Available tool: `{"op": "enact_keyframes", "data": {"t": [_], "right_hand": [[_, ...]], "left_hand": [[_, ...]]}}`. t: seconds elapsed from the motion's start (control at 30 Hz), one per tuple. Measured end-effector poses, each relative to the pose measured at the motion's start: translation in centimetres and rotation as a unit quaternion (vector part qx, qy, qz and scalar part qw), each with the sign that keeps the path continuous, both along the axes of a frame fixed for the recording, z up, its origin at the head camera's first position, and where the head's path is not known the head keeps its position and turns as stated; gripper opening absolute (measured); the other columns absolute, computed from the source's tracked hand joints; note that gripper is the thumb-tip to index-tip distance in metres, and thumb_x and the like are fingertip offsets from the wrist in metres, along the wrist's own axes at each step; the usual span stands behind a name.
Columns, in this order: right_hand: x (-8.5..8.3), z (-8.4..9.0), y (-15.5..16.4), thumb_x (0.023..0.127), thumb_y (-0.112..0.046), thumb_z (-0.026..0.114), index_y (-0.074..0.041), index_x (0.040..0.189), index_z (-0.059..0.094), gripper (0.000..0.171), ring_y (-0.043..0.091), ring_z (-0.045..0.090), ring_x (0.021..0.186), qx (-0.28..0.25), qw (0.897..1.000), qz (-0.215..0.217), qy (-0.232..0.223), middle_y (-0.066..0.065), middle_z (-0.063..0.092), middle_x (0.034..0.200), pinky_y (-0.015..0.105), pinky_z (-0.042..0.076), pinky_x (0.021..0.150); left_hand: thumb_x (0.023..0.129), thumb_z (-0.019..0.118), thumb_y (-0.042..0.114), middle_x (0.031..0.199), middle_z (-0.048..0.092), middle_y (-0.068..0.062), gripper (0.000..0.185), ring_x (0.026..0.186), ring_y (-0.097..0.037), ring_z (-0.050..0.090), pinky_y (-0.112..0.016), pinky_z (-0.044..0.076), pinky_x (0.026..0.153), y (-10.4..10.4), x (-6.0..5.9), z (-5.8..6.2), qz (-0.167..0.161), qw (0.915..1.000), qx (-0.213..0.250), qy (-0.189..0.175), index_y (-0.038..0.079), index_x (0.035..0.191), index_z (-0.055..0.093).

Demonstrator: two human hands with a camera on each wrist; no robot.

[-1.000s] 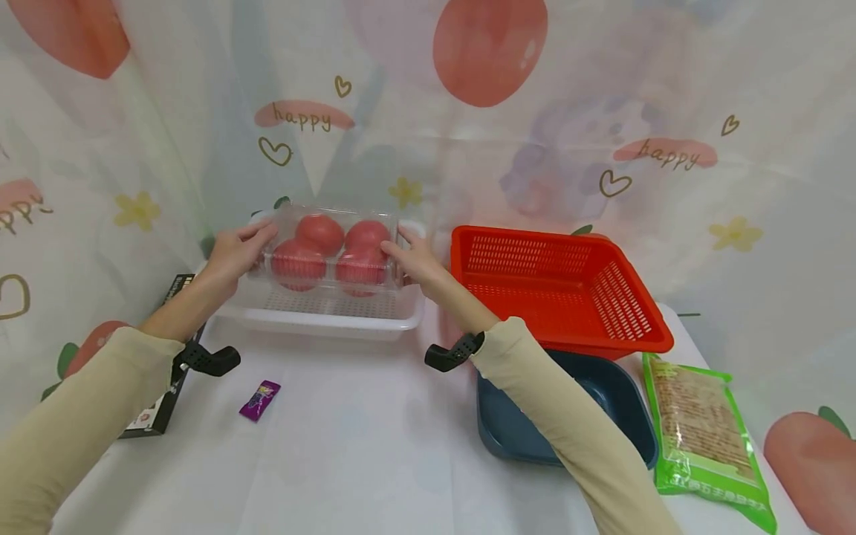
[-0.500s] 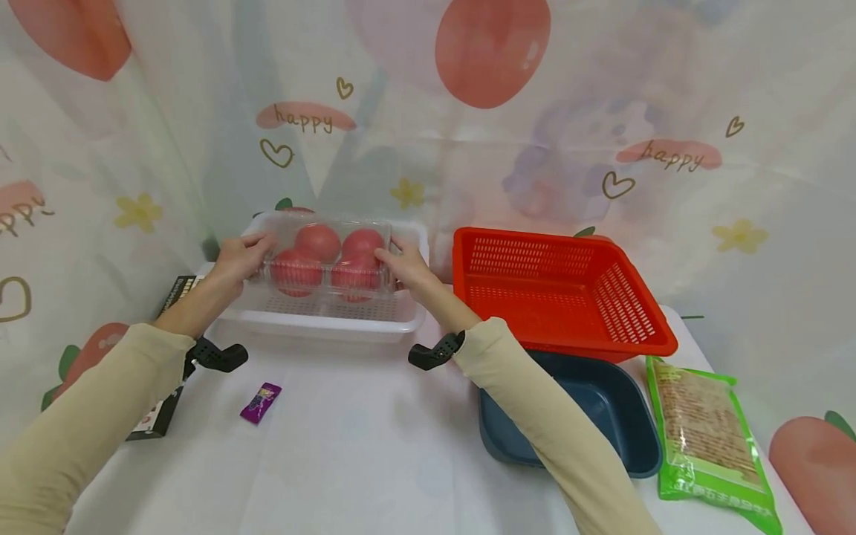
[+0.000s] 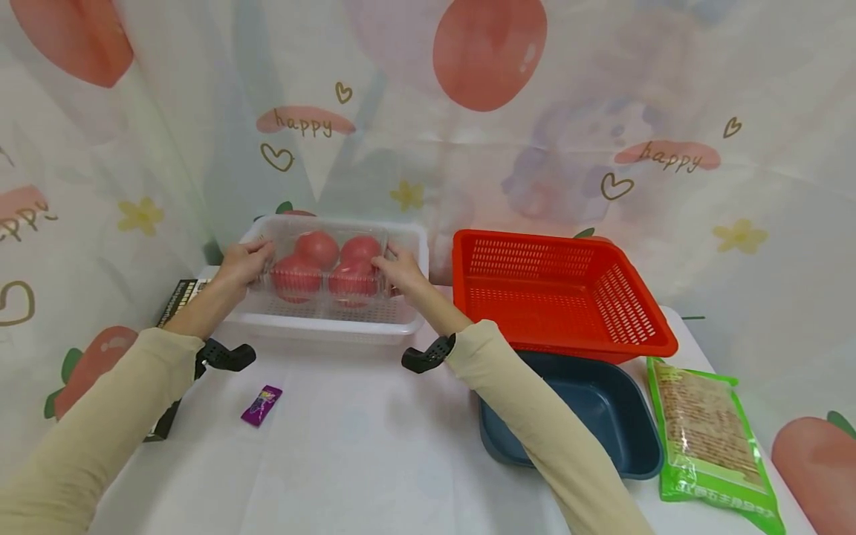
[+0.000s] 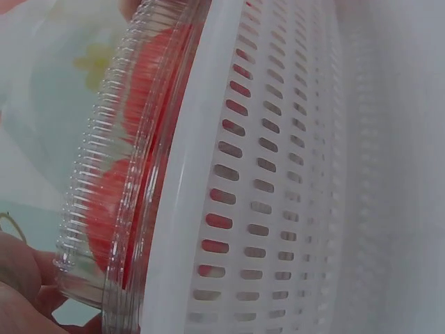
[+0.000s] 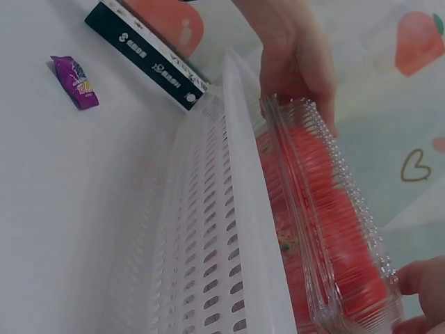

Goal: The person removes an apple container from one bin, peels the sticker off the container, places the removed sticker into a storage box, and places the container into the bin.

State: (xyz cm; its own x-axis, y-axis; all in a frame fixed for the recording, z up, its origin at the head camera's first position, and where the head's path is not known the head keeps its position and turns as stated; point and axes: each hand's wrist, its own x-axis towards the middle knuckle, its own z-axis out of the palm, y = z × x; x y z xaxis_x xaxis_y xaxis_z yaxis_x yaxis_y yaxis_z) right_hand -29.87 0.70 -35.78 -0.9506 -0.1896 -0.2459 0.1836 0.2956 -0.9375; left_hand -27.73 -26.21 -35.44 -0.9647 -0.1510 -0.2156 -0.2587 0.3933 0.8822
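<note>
A clear plastic clamshell box of red tomatoes sits low inside the white perforated basket at the back left. My left hand grips the box's left end and my right hand grips its right end. In the left wrist view the ribbed box edge lies against the basket rim, with my fingertips at the lower left. The right wrist view shows the box within the basket wall, the left hand at its far end and right fingertips at the near end.
A red perforated basket stands to the right of the white one, partly over a dark blue tub. A green packet lies at the far right. A purple sachet and a black box lie at the left.
Both hands have lowered the tomato box from above the white basket's rim down into the basket. Nothing else has moved.
</note>
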Motion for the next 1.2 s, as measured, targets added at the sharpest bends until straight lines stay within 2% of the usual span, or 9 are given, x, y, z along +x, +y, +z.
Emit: {"op": "enact_keyframes", "data": {"t": [0.23, 0.5, 0.67, 0.77, 0.87, 0.93, 1.0, 1.1, 1.2], "right_hand": [[-0.1, -0.7, -0.2, 0.097, -0.022, 0.053, -0.018, 0.155, 0.024, 0.064, 0.013, 0.038, 0.041, 0.024, 1.0, 0.002, 0.001, -0.007, 0.035, 0.044, 0.029, 0.046, 0.051], [-0.1, -1.4, -0.3, 0.096, -0.019, 0.054, -0.017, 0.154, 0.025, 0.065, 0.011, 0.036, 0.044, 0.053, 0.999, 0.007, 0.002, -0.005, 0.035, 0.053, 0.029, 0.047, 0.053], [-0.2, -1.7, -0.3, 0.097, -0.02, 0.054, -0.017, 0.155, 0.025, 0.064, 0.011, 0.036, 0.046, 0.065, 0.998, 0.023, 0.003, -0.005, 0.033, 0.053, 0.03, 0.047, 0.055], [-0.2, -1.8, -0.2, 0.098, -0.02, 0.052, -0.016, 0.155, 0.022, 0.065, 0.012, 0.037, 0.05, 0.072, 0.997, 0.033, 0.0, -0.002, 0.04, 0.062, 0.029, 0.048, 0.056], [-0.3, -1.9, -0.1, 0.099, -0.02, 0.05, -0.013, 0.156, 0.019, 0.065, 0.011, 0.041, 0.054, 0.097, 0.994, 0.042, 0.016, 0.009, 0.053, 0.089, 0.028, 0.048, 0.056], [-0.3, -2.1, -0.1, 0.099, -0.019, 0.049, -0.01, 0.155, 0.018, 0.065, 0.011, 0.043, 0.055, 0.128, 0.99, 0.05, 0.04, 0.017, 0.056, 0.108, 0.026, 0.047, 0.053], [-0.3, -2.2, -0.2, 0.1, -0.019, 0.049, -0.008, 0.156, 0.015, 0.066, 0.011, 0.045, 0.053, 0.164, 0.982, 0.06, 0.066, 0.021, 0.056, 0.116, 0.024, 0.045, 0.048], [-0.3, -2.5, -0.5, 0.101, -0.019, 0.047, -0.006, 0.156, 0.009, 0.068, 0.011, 0.045, 0.047, 0.213, 0.969, 0.082, 0.092, 0.02, 0.06, 0.101, 0.021, 0.042, 0.043], [-0.3, -2.6, -0.8, 0.102, -0.02, 0.045, -0.003, 0.155, 0.009, 0.066, 0.01, 0.046, 0.044, 0.241, 0.961, 0.097, 0.099, 0.014, 0.056, 0.084, 0.019, 0.04, 0.041]], "left_hand": [[0.102, 0.041, 0.032, 0.13, 0.042, -0.01, 0.054, 0.082, -0.012, 0.039, -0.024, 0.034, 0.065, 0.0, 0.0, -0.7, 0.001, 0.9999, 0.011, -0.009, 0.012, 0.151, 0.032], [0.102, 0.04, 0.027, 0.103, 0.042, -0.007, 0.048, 0.072, -0.011, 0.038, -0.024, 0.032, 0.059, -0.2, -0.6, -1.6, 0.004, 0.9998, 0.007, -0.02, 0.006, 0.146, 0.042], [0.101, 0.039, 0.022, 0.113, 0.042, -0.012, 0.05, 0.077, -0.012, 0.041, -0.026, 0.035, 0.062, -0.2, -1.0, -2.2, 0.0, 0.9995, 0.012, -0.029, 0.005, 0.148, 0.037], [0.101, 0.037, 0.021, 0.121, 0.043, -0.019, 0.052, 0.072, -0.01, 0.043, -0.025, 0.038, 0.061, -0.3, -1.1, -2.3, -0.029, 0.9993, -0.003, -0.025, 0.005, 0.151, 0.03], [0.103, 0.033, 0.021, 0.125, 0.043, -0.023, 0.055, 0.069, -0.009, 0.043, -0.025, 0.041, 0.061, -0.3, -1.1, -2.2, -0.078, 0.996, -0.038, -0.02, 0.001, 0.152, 0.022], [0.103, 0.032, 0.021, 0.12, 0.043, -0.025, 0.056, 0.07, -0.011, 0.044, -0.026, 0.043, 0.062, -0.3, -1.2, -2.1, -0.105, 0.9924, -0.061, -0.022, -0.002, 0.152, 0.018], [0.103, 0.03, 0.02, 0.115, 0.043, -0.023, 0.057, 0.077, -0.016, 0.044, -0.029, 0.045, 0.066, -0.2, -1.2, -1.9, -0.127, 0.9877, -0.087, -0.029, -0.004, 0.153, 0.014], [0.103, 0.029, 0.018, 0.112, 0.041, -0.023, 0.057, 0.088, -0.025, 0.047, -0.034, 0.05, 0.072, -0.3, -1.1, -1.6, -0.148, 0.9799, -0.126, -0.045, -0.007, 0.152, 0.012], [0.103, 0.03, 0.016, 0.123, 0.04, -0.028, 0.056, 0.099, -0.033, 0.048, -0.042, 0.055, 0.078, -0.3, -1.0, -1.2, -0.169, 0.9705, -0.165, -0.05, -0.011, 0.149, 0.012]]}}
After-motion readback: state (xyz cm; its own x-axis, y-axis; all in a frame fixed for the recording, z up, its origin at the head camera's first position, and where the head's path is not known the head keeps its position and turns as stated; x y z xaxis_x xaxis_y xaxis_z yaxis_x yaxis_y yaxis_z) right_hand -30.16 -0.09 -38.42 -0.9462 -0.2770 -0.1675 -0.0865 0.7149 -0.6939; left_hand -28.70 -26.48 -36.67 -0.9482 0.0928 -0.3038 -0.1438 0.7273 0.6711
